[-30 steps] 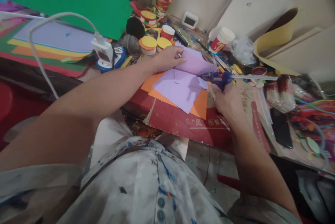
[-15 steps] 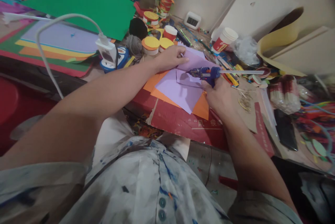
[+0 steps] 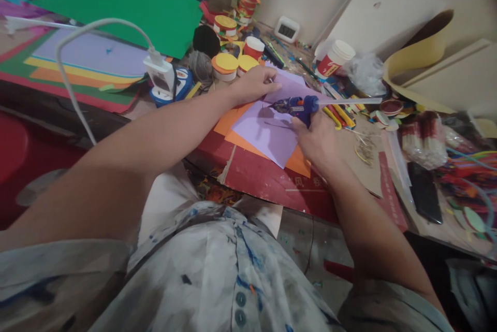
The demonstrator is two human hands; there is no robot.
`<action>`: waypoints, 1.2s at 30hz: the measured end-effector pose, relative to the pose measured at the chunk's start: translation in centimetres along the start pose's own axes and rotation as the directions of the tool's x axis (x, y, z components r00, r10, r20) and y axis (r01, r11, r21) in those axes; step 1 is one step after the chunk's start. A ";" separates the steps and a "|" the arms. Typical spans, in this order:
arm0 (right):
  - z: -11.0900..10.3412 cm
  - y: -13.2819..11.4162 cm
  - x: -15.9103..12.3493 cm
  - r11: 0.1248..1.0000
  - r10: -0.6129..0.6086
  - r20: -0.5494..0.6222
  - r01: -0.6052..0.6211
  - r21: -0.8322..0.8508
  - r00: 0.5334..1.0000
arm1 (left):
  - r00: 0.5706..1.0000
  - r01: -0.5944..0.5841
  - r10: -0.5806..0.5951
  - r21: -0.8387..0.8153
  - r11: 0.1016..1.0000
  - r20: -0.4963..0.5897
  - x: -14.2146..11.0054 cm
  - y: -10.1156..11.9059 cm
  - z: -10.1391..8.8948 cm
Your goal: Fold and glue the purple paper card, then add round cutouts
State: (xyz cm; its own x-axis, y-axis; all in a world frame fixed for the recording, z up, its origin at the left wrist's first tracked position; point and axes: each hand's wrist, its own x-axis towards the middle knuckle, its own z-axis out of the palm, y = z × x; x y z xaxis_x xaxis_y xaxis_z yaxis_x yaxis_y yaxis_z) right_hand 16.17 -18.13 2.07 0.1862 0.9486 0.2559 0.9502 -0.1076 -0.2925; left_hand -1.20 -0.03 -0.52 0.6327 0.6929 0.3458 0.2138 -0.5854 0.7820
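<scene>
My right hand (image 3: 320,138) is closed round the handle of a blue hot glue gun (image 3: 297,106), its nozzle pointing left over the purple paper. A long translucent glue stick (image 3: 353,101) sticks out of its back. My left hand (image 3: 258,83) pinches the raised upper flap of the purple paper (image 3: 267,135), thumb and fingers together. The lower part of that sheet lies flat, with dark slit-like lines near the nozzle. Beneath it are orange sheets (image 3: 301,162) on a red cardboard (image 3: 267,179). The gun hides part of the fold.
Yellow-topped paper-cup pieces (image 3: 225,62) and a white digital clock (image 3: 287,29) stand behind. At left are a green sheet (image 3: 128,5) and a white charger (image 3: 160,74) with its cable. A red-white cup (image 3: 336,60), a bag of cotton swabs (image 3: 423,138) and a black phone (image 3: 424,192) lie right.
My right hand has moved the glue gun leftward along the fold of the purple paper. My left hand keeps its hold on the flap. The view has shifted slightly.
</scene>
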 end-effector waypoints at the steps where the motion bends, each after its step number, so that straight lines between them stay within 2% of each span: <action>1: -0.2 0.1 -0.1 1.000 -0.004 0.000 0.004 0.004 1.000 | 1.000 0.010 -0.010 -0.003 1.000 0.004 -0.1 0.1 0.0; 8: -0.7 -0.4 0.2 0.999 0.039 0.040 -0.039 0.010 0.998 | 1.000 0.010 -0.010 0.021 1.000 0.003 0.1 0.0 -0.1; 14: -0.3 -0.9 0.3 0.997 -0.011 0.029 0.009 0.078 1.000 | 1.000 0.004 -0.004 -0.017 1.000 -0.007 0.1 -0.5 0.1; 19: -1.5 0.8 -0.6 0.997 0.074 0.006 -0.074 0.027 0.997 | 0.998 -0.056 0.056 -0.028 0.998 -0.009 0.4 -1.4 0.3; 24: -2.6 2.3 -1.6 0.990 0.140 -0.017 -0.140 -0.005 0.990 | 0.999 -0.037 0.037 -0.032 0.999 0.011 0.4 -1.3 0.3; 27: -2.2 1.3 -1.8 0.990 0.139 -0.014 -0.139 -0.022 0.990 | 1.000 -0.012 0.012 -0.057 0.998 0.008 0.3 -0.7 0.2; 32: -1.1 -0.3 -1.2 0.997 0.072 0.007 -0.072 -0.023 0.997 | 1.000 -0.012 0.014 -0.066 0.998 0.026 0.1 -0.4 0.0; 36: -2.0 1.9 -1.3 0.991 0.111 -0.018 -0.112 -0.070 0.994 | 1.000 -0.021 0.022 -0.070 0.997 0.017 0.2 -0.6 0.1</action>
State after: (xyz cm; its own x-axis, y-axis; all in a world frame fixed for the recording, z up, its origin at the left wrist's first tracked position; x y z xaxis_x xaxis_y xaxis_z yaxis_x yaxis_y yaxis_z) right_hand 18.27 -20.15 3.05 0.2951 0.9252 0.2385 0.9385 -0.2338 -0.2540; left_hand -1.14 0.44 -0.98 0.6501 0.6724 0.3537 0.1483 -0.5689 0.8089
